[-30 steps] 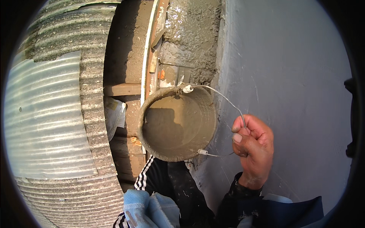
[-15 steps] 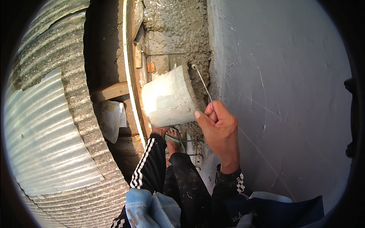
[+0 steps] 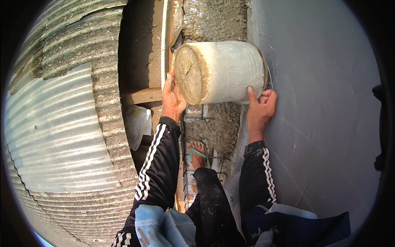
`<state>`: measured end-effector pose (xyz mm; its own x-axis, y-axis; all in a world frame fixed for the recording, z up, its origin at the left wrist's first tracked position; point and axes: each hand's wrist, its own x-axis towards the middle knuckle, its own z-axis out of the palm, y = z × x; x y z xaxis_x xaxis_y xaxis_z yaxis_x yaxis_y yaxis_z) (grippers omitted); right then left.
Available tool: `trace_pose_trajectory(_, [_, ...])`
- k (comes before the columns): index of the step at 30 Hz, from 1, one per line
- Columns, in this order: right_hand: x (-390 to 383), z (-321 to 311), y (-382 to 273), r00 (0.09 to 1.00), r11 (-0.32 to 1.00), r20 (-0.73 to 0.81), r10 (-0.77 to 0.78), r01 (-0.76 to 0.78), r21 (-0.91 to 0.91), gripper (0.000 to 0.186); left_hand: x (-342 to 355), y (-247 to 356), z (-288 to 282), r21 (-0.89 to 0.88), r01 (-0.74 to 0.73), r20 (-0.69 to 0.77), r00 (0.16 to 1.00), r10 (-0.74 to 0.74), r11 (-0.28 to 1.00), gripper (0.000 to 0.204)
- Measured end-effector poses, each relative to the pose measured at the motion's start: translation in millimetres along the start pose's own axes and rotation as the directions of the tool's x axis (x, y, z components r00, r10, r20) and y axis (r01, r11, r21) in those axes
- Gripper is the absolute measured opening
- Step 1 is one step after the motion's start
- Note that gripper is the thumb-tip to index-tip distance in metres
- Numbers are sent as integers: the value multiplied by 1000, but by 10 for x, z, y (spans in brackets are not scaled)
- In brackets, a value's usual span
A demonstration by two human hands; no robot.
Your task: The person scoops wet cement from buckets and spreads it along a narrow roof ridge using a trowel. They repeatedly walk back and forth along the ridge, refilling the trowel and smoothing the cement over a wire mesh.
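Observation:
A white plastic bucket [image 3: 230, 74], crusted with cement, lies tipped on its side over the narrow trough, its dirty base to the left and its mouth toward the grey wall. My left hand [image 3: 173, 99] grips the base edge from below, the thumb up along it. At the mouth end, my right hand [image 3: 261, 110] has its thumb on the bucket's side and its fingers curled at the rim by the thin wire handle [image 3: 270, 76]. The inside of the bucket is hidden. Wet concrete [image 3: 214, 18] fills the trough beyond it, and more concrete [image 3: 218, 128] lies nearer me.
A smooth grey wall [image 3: 325, 103] rises on the right. Left of the trough run a formwork board [image 3: 165, 37], a dark gap with a wooden crosspiece [image 3: 142, 96], and corrugated roofing [image 3: 57, 136]. My sandalled foot [image 3: 198, 153] stands among steel bars near the concrete.
The bucket has moved up and right and turned, so its base now shows. My left hand has come into view at the base; my right hand has moved forward and right with the rim.

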<state>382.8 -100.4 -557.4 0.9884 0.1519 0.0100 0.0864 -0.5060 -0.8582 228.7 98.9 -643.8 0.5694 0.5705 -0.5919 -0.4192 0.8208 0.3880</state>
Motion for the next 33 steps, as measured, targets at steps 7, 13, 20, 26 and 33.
trace_pose_trajectory(7, [-89, 168, 79, 996, 974, -89, 9, 11, 225, 47, 300, 592, 527, 291, -151, 260, 963, 74, 945, 60])
trace_pose_trajectory(13, [-423, 280, 296, 966, 888, -45, 254, -214, 407, 49, 549, 745, 813, 521, -110, 254, 967, -31, 846, 53])
trace_pose_trajectory(20, [-627, 325, 845, 914, 793, 83, 398, -388, 469, 52, 469, 659, 493, 550, 48, 110, 986, -129, 834, 46])
trace_pose_trajectory(26, [-760, 319, 1113, 842, 628, 188, 505, -509, 589, 49, 134, 622, 276, 701, 69, 1, 995, -98, 709, 49])
trace_pose_trajectory(33, [-790, 402, 1391, 790, 624, 351, 503, -613, 485, 48, -160, 540, -23, 793, 77, -94, 996, -4, 604, 52])
